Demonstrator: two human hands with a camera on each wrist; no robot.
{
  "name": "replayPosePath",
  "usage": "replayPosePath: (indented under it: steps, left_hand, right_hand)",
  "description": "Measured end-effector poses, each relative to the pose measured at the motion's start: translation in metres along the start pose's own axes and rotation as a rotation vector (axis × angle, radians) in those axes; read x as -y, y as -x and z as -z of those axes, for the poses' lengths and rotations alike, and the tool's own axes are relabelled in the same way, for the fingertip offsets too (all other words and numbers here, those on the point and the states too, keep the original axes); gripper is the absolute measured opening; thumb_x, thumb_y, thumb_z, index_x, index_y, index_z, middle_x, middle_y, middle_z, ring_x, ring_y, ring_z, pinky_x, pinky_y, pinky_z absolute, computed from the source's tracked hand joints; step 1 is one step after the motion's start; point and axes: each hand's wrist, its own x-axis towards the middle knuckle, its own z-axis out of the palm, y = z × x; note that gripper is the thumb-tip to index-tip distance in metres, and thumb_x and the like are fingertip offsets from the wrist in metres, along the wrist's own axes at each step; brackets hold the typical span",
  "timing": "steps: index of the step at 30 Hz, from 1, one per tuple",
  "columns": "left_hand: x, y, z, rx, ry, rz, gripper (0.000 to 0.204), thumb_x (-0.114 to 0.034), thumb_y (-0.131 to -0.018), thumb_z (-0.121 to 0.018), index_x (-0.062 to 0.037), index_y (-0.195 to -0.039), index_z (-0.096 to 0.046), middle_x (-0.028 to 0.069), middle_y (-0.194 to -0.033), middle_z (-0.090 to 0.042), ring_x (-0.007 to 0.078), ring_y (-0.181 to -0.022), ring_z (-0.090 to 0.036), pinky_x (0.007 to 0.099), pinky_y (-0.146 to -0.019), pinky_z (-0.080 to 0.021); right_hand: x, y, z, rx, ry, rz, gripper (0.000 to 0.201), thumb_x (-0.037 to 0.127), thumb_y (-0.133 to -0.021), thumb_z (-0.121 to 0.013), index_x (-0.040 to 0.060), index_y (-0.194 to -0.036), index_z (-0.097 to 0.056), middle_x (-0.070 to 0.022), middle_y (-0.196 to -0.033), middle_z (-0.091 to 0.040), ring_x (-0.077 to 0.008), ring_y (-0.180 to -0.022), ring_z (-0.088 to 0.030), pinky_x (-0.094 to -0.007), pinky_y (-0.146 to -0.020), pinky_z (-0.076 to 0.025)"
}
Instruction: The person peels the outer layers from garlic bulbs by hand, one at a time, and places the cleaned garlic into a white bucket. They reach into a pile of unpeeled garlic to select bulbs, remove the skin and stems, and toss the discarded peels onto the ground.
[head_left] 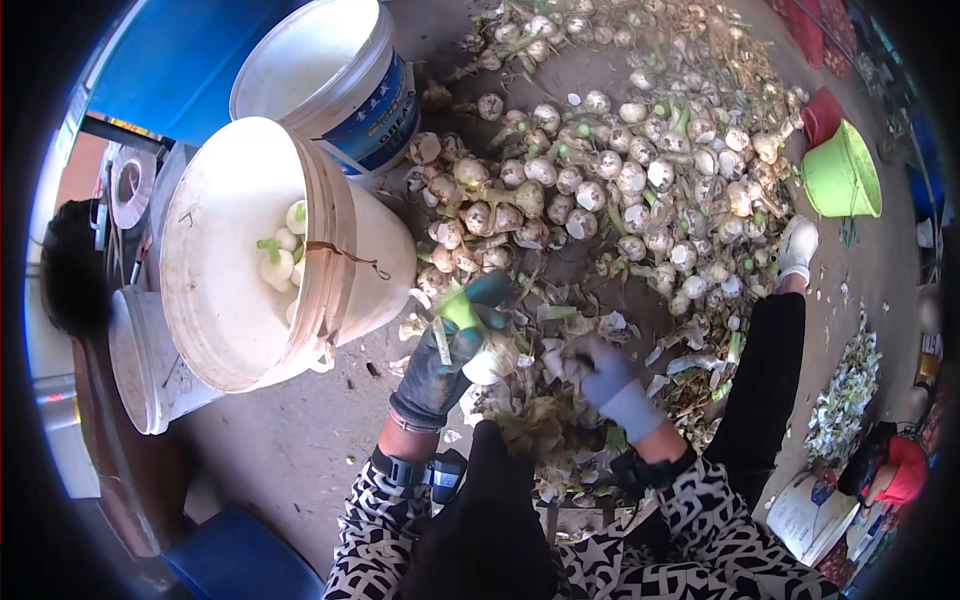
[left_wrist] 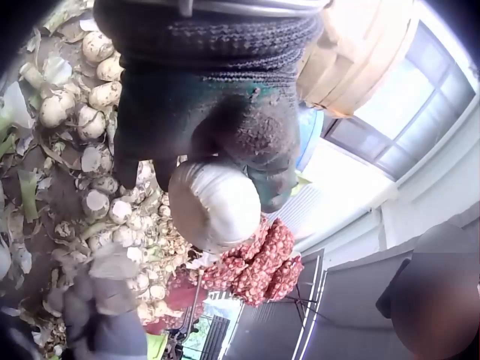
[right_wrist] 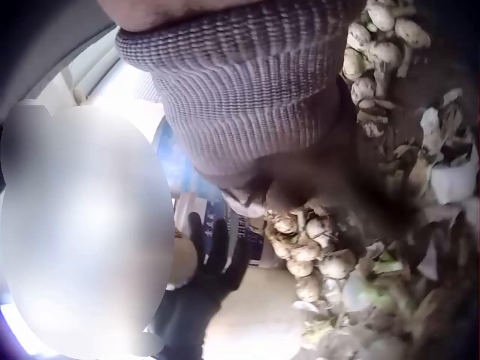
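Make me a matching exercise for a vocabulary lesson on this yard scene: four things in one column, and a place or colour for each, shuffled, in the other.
Things:
1. peeled onion
2. tilted bucket
3. green bucket
4. right hand

Places or colours:
A. lies on its side at the far right of the onion heap
B. in a grey glove, down among the peelings
C. held in the dark-gloved left hand
D. white, with a few peeled onions inside

Pairs: 1-C, 2-D, 3-A, 4-B

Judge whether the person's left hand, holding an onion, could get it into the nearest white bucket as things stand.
Probably yes: the left hand holds the onion beside the tilted white bucket, whose open mouth shows nothing blocking it.
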Motion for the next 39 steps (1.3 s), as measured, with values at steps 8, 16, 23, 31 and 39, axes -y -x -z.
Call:
replayPosePath:
  steps: [8, 16, 23, 31, 39]
  left_hand:
    - [-0.002, 0.000, -0.012, -0.017, -0.063, 0.056, 0.084, -0.050, -0.076, -0.073, -0.0001, -0.137, -0.044, 0.0099, -0.109, -0.062, 0.0186, -0.102, -0.058, 0.0317, -0.089, -0.047]
    - [-0.006, -0.001, -0.012, 0.029, 0.111, 0.078, 0.055, -0.024, -0.087, -0.067, 0.0000, -0.133, -0.048, 0.0070, -0.111, -0.064, 0.0129, -0.099, -0.059, 0.0282, -0.087, -0.047]
    - [-0.005, -0.002, -0.009, 0.006, -0.022, 0.012, 0.057, -0.035, -0.090, -0.063, -0.0001, -0.133, -0.048, 0.0067, -0.108, -0.065, 0.0143, -0.098, -0.060, 0.0279, -0.088, -0.047]
    - [-0.010, 0.000, -0.013, -0.061, -0.457, 0.010, 0.067, -0.048, -0.084, -0.066, -0.0002, -0.129, -0.051, 0.0097, -0.099, -0.065, 0.0164, -0.093, -0.061, 0.0306, -0.082, -0.050]
    - [-0.002, -0.003, -0.005, 0.148, 0.164, 0.048, 0.051, -0.048, -0.091, -0.058, -0.0016, -0.110, -0.059, 0.0156, -0.128, -0.054, 0.0203, -0.100, -0.061, 0.0331, -0.087, -0.049]
  right_hand:
    - [0.118, 0.004, -0.026, -0.122, 0.369, 0.400, 0.042, 0.040, -0.074, -0.079, 0.0076, -0.091, -0.057, -0.0103, -0.073, -0.061, -0.0252, -0.062, -0.061, -0.0353, -0.059, -0.050]
    - [0.087, -0.011, -0.028, 0.071, -0.038, 0.174, 0.027, 0.023, -0.084, -0.071, 0.0036, -0.092, -0.054, -0.0072, -0.076, -0.060, -0.0161, -0.061, -0.055, -0.0316, -0.058, -0.049]
    - [0.078, -0.002, -0.022, 0.062, -0.456, -0.072, 0.018, 0.017, -0.089, -0.066, 0.0021, -0.094, -0.057, -0.0041, -0.079, -0.062, -0.0095, -0.063, -0.054, -0.0262, -0.057, -0.047]
    - [0.097, -0.001, -0.039, 0.075, 0.057, 0.130, 0.031, 0.030, -0.090, -0.064, 0.0005, -0.082, -0.063, -0.0091, -0.062, -0.059, -0.0147, -0.059, -0.059, -0.0351, -0.054, -0.045]
    - [0.068, 0.003, -0.006, 0.033, 0.062, 0.118, 0.020, 0.023, -0.091, -0.061, 0.0036, -0.089, -0.064, -0.0087, -0.065, -0.062, -0.0164, -0.056, -0.060, -0.0314, -0.051, -0.048]
